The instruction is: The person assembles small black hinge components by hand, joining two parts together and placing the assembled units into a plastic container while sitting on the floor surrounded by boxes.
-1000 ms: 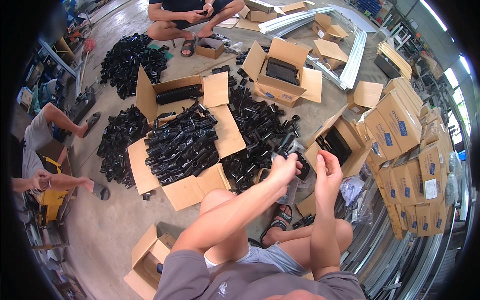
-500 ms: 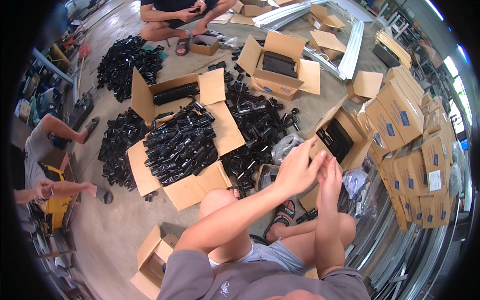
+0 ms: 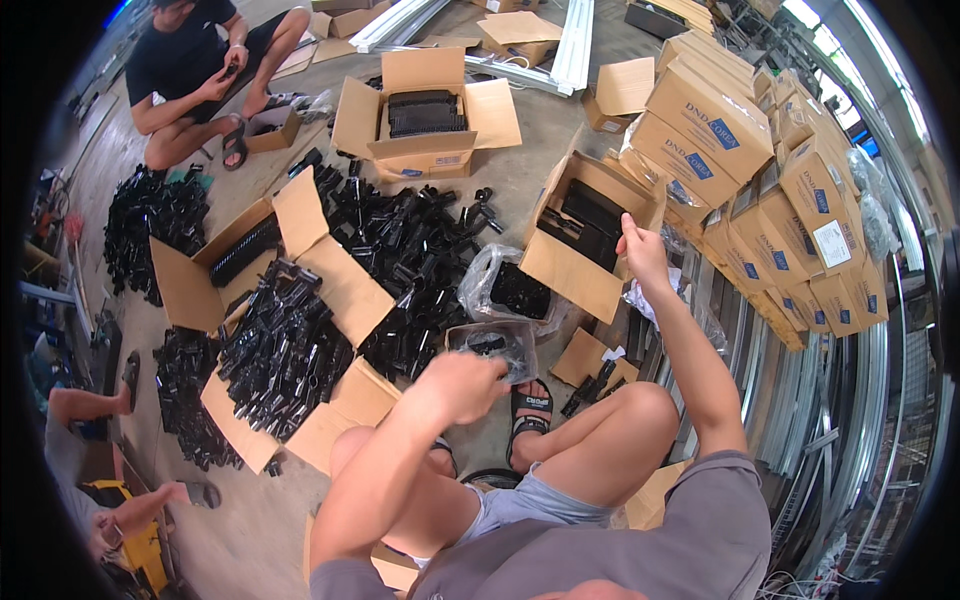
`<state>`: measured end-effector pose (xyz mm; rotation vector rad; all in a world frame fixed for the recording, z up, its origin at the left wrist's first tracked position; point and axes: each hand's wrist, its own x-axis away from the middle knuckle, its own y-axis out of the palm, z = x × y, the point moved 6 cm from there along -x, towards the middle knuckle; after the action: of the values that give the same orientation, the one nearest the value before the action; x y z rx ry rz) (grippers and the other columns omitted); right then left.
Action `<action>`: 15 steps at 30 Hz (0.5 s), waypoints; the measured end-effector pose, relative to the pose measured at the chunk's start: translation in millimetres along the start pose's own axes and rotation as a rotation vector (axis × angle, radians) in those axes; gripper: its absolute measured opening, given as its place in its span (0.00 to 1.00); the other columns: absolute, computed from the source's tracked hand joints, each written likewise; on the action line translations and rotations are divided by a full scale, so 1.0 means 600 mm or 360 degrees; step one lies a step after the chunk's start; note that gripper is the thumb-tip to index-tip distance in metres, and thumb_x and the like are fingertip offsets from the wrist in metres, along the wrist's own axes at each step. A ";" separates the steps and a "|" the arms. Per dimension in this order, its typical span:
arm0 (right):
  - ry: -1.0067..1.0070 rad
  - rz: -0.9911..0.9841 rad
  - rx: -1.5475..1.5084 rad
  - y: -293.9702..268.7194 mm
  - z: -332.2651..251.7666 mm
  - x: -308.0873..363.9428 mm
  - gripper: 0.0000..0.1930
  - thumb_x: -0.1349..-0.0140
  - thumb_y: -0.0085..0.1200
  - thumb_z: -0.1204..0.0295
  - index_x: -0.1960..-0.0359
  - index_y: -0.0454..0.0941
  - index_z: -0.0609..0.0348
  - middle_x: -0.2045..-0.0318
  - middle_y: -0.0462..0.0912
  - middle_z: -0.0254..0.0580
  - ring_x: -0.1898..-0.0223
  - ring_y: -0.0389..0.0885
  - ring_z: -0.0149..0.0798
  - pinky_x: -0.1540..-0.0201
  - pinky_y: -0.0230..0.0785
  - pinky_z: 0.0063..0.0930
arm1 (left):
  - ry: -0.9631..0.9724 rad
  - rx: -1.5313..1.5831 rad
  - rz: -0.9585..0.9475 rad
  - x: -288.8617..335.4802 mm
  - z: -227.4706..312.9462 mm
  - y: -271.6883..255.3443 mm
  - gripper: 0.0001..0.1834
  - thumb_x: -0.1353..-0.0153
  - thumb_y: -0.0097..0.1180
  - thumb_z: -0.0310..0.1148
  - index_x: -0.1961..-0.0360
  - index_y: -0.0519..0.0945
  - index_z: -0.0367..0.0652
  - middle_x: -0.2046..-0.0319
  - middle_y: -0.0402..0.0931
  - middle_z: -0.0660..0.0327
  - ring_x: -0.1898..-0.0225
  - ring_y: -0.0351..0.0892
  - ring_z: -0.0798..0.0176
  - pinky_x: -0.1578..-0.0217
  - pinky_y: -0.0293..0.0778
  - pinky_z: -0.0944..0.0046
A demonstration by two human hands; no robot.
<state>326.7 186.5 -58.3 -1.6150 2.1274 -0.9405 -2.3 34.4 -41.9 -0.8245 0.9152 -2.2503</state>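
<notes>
My left hand [image 3: 464, 387] is curled in front of my knees, by a small box [image 3: 510, 338] lined with clear plastic. Whatever its fingers may hold is hidden. Farther right, my right hand [image 3: 643, 254] is closed at the right side of a tilted cardboard box [image 3: 572, 274]; its grip is too small to make out. Black flat parts [image 3: 592, 222] lie inside that box. Beside it, a clear plastic bag [image 3: 483, 285] surrounds more black pieces. A large open carton [image 3: 185, 287] at left is heaped with black tubular fittings [image 3: 282, 345].
Loose black fittings [image 3: 410, 250] cover the floor ahead. Another open carton [image 3: 428, 150] stands beyond them. Stacked cartons [image 3: 715, 120] and long metal profiles [image 3: 780, 450] line my right. One person [image 3: 190, 75] sits far left handling a small dark piece; another person's legs [image 3: 90, 405] show at left.
My hands were together in front of the tilted box. Now they are apart: the left is lower and nearer me, the right at the box's side. The view has swung rightward.
</notes>
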 end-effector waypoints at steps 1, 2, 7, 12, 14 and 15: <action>0.0012 0.0014 -0.0006 0.004 0.039 -0.036 0.28 0.30 0.50 0.48 0.77 0.81 0.60 0.81 0.79 0.38 0.75 0.79 0.33 0.71 0.69 0.32 | -0.0043 -0.0081 -0.0180 0.001 0.009 0.011 0.20 0.33 0.53 0.46 0.49 0.79 0.44 0.68 0.83 0.45 0.62 0.84 0.41 0.59 0.78 0.45; -0.0045 0.0059 0.0175 0.010 0.074 -0.069 0.25 0.31 0.51 0.51 0.74 0.82 0.60 0.78 0.82 0.43 0.70 0.82 0.39 0.65 0.72 0.36 | -0.0053 -0.0134 -0.0254 -0.006 0.021 0.018 0.22 0.33 0.53 0.47 0.46 0.78 0.42 0.66 0.84 0.46 0.60 0.84 0.43 0.58 0.78 0.46; -0.0161 0.0114 0.0550 0.082 0.181 -0.168 0.17 0.34 0.55 0.57 0.62 0.83 0.60 0.64 0.85 0.53 0.55 0.84 0.54 0.50 0.74 0.45 | 0.0129 -0.0234 -0.0068 -0.022 0.070 0.029 0.27 0.33 0.55 0.44 0.40 0.72 0.37 0.50 0.80 0.51 0.49 0.81 0.52 0.48 0.72 0.54; -0.0462 0.0248 0.0633 0.117 0.157 -0.153 0.10 0.34 0.54 0.65 0.60 0.82 0.58 0.61 0.84 0.51 0.56 0.82 0.55 0.51 0.74 0.46 | 0.0145 -0.0330 -0.0065 -0.021 0.081 0.023 0.31 0.33 0.55 0.44 0.35 0.68 0.39 0.43 0.76 0.51 0.43 0.75 0.51 0.42 0.68 0.53; -0.0615 0.0274 0.0481 0.124 0.090 -0.096 0.09 0.34 0.54 0.67 0.61 0.81 0.59 0.64 0.83 0.50 0.60 0.82 0.54 0.54 0.74 0.46 | 0.0127 -0.0425 -0.0058 -0.011 0.074 0.027 0.32 0.33 0.54 0.46 0.33 0.67 0.40 0.41 0.75 0.50 0.40 0.74 0.50 0.39 0.66 0.52; -0.0773 0.0348 0.0330 0.125 0.068 -0.057 0.07 0.35 0.55 0.69 0.63 0.80 0.59 0.67 0.83 0.49 0.63 0.81 0.53 0.58 0.74 0.45 | 0.0117 -0.0414 -0.0079 -0.010 0.073 0.027 0.32 0.33 0.54 0.46 0.33 0.67 0.40 0.41 0.75 0.50 0.40 0.74 0.50 0.39 0.66 0.52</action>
<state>307.1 217.0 -142.7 -1.3122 1.7616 -0.6000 37.1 10.8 -30.9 -0.8900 1.2540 -2.2465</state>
